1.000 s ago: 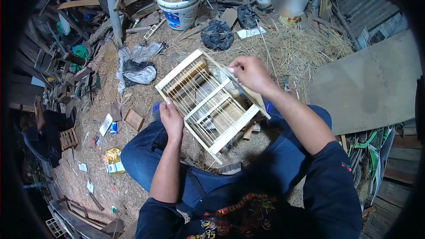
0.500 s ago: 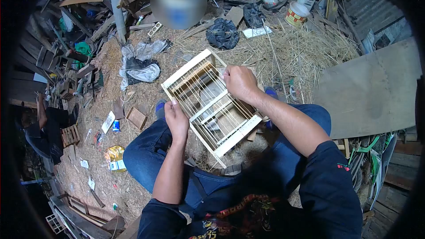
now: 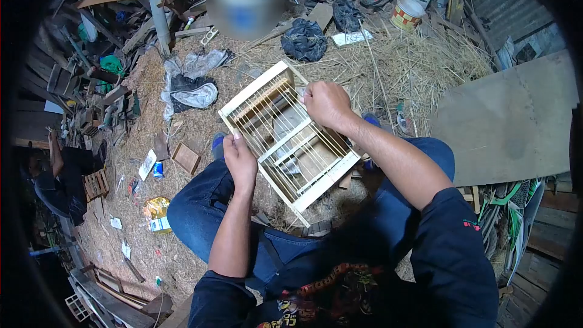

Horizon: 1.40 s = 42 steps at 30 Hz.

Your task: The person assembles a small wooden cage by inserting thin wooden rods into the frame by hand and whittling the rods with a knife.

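Observation:
Between my knees is a small wooden cage (image 3: 328, 180), a pale box frame with thin rods running across its upper face and a crossbar in the middle. My left hand (image 3: 241, 161) grips the left side rail, with the thumb on top and the fingers mostly hidden below. Over the far right side, my right hand (image 3: 328, 104) is closed, its fingers curled at the rods and rail. Its fingertips are partly hidden, so whether it pinches a single rod cannot be made out. The cage is tilted, and the ground shows through it.
Straw and shavings cover the ground. A small wooden box (image 3: 185, 158), a blue can (image 3: 158, 169) and a yellow packet (image 3: 158, 211) lie at left. A large board (image 3: 510, 124) is at right, and a bucket (image 3: 407, 13) stands behind. Another person (image 3: 64, 173) sits far left.
The cage has shifted slightly left and up in view, with both hands staying on it. My right hand has moved a little to the left.

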{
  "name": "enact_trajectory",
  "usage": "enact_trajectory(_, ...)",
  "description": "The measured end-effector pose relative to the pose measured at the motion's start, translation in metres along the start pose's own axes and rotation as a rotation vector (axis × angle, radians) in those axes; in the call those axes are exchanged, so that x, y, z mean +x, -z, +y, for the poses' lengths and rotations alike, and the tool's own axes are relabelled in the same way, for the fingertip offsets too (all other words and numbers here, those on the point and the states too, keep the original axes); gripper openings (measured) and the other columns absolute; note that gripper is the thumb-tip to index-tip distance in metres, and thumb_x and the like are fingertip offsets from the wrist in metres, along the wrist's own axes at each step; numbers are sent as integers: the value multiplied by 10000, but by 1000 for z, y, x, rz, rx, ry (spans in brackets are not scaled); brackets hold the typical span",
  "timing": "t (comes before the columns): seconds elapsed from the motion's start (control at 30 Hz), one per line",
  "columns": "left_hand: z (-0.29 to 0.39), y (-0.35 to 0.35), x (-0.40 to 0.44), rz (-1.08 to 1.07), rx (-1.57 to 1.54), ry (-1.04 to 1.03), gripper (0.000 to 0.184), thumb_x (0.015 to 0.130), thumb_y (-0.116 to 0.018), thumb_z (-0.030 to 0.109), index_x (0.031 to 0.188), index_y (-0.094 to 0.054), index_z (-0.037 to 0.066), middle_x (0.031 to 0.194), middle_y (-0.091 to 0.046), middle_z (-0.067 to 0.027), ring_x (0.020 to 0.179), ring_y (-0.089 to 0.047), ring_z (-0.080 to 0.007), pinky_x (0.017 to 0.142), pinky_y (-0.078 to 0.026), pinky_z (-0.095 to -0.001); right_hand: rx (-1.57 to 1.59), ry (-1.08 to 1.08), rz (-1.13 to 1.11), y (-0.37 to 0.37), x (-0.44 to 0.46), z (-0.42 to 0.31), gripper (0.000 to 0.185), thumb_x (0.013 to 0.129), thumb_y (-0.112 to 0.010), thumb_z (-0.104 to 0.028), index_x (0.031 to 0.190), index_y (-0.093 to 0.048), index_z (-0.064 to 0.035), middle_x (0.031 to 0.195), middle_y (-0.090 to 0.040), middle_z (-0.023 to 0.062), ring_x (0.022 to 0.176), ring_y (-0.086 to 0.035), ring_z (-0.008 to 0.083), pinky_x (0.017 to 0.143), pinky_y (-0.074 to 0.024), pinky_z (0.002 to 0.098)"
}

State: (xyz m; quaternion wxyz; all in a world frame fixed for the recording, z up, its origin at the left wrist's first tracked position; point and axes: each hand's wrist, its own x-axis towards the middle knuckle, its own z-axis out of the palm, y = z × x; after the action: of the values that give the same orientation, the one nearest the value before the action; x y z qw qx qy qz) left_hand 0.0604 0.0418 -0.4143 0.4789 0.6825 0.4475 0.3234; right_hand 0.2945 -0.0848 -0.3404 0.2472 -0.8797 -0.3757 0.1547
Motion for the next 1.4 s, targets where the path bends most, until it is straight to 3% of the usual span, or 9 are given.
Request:
enact_trajectory(0.27,-16,0,4,-2,-26,20,398,1154,-497,346,999,-577,-12,749,-523,-23,713,-461,-101,657,-442,-322,43,-16,12,0,0,3,250,953,-754,-306,917,-779,-59,843,-759,200,849,-755,395,810,-577,522)
enact_trajectory(0.33,-11,0,2,-6,-27,37,401,1154,-497,348,999,-576,-13,756,-525,-26,719,-466,-109,668,-447,-330,64,-17,-18,6,-1,0,198,961,-700,-230,941,-790,-55,900,-765,225,902,-759,408,832,-591,528)
enact_trajectory(0.77,21,2,-4,-18,28,35,428,1143,-522,370,1015,-615,-27,793,-590,-41,763,-517,-108,708,-464,-318,49,-25,-3,3,0,2,203,953,-693,-227,952,-792,-50,908,-767,225,908,-759,413,840,-593,535)
enact_trajectory(1.4,-1,2,2,-30,27,-15,447,1148,-513,359,974,-641,-32,800,-597,-46,779,-511,-117,722,-464,-326,38,-40,-19,3,4,1,213,960,-695,-254,966,-807,-73,907,-778,201,908,-767,390,836,-596,526)
